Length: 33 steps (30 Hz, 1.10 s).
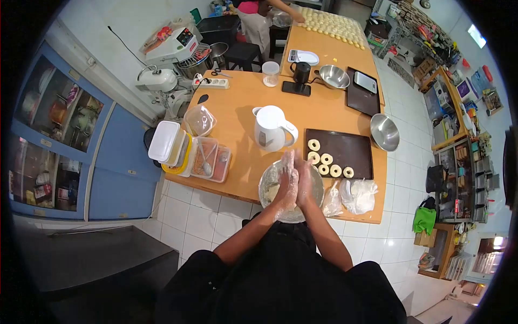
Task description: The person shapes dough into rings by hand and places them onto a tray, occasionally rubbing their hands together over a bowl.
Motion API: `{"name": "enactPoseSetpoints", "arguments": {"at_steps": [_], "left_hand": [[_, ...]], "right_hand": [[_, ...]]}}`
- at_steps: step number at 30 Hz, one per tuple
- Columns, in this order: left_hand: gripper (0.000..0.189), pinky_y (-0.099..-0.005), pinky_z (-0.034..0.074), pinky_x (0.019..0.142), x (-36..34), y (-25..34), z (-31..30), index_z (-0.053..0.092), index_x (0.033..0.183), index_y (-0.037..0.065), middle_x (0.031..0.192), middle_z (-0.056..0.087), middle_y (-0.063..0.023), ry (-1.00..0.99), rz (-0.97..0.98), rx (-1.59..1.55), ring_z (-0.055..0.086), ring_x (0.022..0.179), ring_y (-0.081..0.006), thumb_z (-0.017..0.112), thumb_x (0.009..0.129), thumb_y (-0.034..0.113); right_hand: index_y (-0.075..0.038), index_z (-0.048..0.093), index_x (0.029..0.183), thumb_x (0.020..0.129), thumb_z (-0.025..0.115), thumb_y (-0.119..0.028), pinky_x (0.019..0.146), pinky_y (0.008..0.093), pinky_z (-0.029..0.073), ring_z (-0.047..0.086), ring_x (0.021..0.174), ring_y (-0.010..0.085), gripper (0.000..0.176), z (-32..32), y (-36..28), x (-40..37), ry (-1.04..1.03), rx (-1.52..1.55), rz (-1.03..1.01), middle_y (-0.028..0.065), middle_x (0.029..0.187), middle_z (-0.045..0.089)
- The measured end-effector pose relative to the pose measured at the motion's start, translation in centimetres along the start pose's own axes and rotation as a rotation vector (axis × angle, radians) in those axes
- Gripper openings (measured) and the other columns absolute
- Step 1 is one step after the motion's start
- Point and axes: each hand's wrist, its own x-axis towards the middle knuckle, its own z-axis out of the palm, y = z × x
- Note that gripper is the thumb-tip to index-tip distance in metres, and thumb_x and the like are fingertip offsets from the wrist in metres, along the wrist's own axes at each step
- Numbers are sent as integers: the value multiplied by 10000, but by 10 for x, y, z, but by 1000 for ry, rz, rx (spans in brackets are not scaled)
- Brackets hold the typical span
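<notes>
My left hand (pixel 287 189) and my right hand (pixel 305 183) are pressed palm to palm above a metal bowl (pixel 319 195), fingers stretched forward. White flour or dough coats both. Whatever lies between the palms, if anything, is hidden. Pale dough (pixel 272 190) shows inside the bowl, left of my hands. Just right of the bowl is a dark baking tray (pixel 350 146) with several dough rings (pixel 326 159) along its left and near side. A white electric kettle (pixel 270 128) stands beyond the bowl.
Plastic containers (pixel 164 141) crowd the table's left edge. Flour-dusted plastic bags (pixel 359 195) lie at the near right. An empty steel bowl (pixel 384 132) sits on the right edge. Farther back, another person (pixel 256 24) reaches over many dough pieces (pixel 332 26).
</notes>
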Motion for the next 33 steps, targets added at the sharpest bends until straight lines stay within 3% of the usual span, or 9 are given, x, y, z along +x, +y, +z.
{"name": "enactPoseSetpoints", "arguments": {"at_steps": [1,3,6,7,14,15,23,30,33], "left_hand": [[778,-447,-8,1138,5,13,0,-7,1495,100,1558,-53,-112,22,36,-187,-50,1434,-279,170,942,617],[771,-429,-4,1143,19,16,-5,-13,1494,96,1557,-58,-111,77,80,-209,-41,1434,-274,182,948,604],[697,-462,-15,1128,31,-15,-19,63,1496,81,1555,8,-161,168,83,289,-17,1438,-306,115,975,541],[696,-439,-10,1134,26,-18,-13,65,1496,80,1555,3,-157,106,-1,260,-21,1438,-305,115,976,540],[711,-436,-19,1135,22,-40,-5,59,1497,86,1557,-8,-148,-68,197,69,-32,1438,-298,120,970,559],[735,-420,17,1146,13,22,-9,7,1501,115,1558,-18,-116,-61,86,-267,-33,1430,-269,171,962,586],[738,-440,-45,1130,-1,-5,1,31,1502,107,1565,-19,-112,-60,-68,144,-53,1440,-263,116,955,595],[733,-412,62,1151,21,21,-8,22,1497,95,1553,-2,-111,75,-12,-353,6,1432,-279,190,965,572],[736,-419,79,1151,12,5,1,35,1497,104,1547,8,-133,-12,141,-52,18,1430,-296,193,959,581]], "right_hand": [[-63,106,1489,955,95,-596,1150,364,150,189,1409,247,754,4,6,-5,-53,-69,-23,108,1540,165],[-59,111,1488,956,88,-590,1150,364,151,195,1406,243,752,9,17,-14,-58,14,4,105,1540,165],[-57,114,1487,951,85,-596,1151,369,151,199,1405,234,760,22,5,-18,-49,85,19,102,1541,164],[-61,112,1488,951,85,-596,1151,370,152,197,1406,233,759,12,9,-11,-52,90,-1,101,1541,163],[-60,140,1485,975,94,-550,1154,359,137,183,1409,233,709,-7,18,-10,11,1,50,90,1536,184],[-59,151,1483,977,96,-546,1156,356,130,181,1410,231,704,-8,25,-12,-2,-46,45,91,1535,188],[-53,156,1481,947,89,-606,1154,365,140,180,1412,243,772,3,-10,-3,28,-77,-50,102,1538,173],[-22,193,1467,975,80,-548,1156,349,121,180,1411,240,729,14,2,-21,-28,-60,23,105,1520,225],[-32,167,1474,976,83,-547,1150,357,151,196,1406,240,721,13,-19,-14,33,-18,41,104,1525,212]]}}
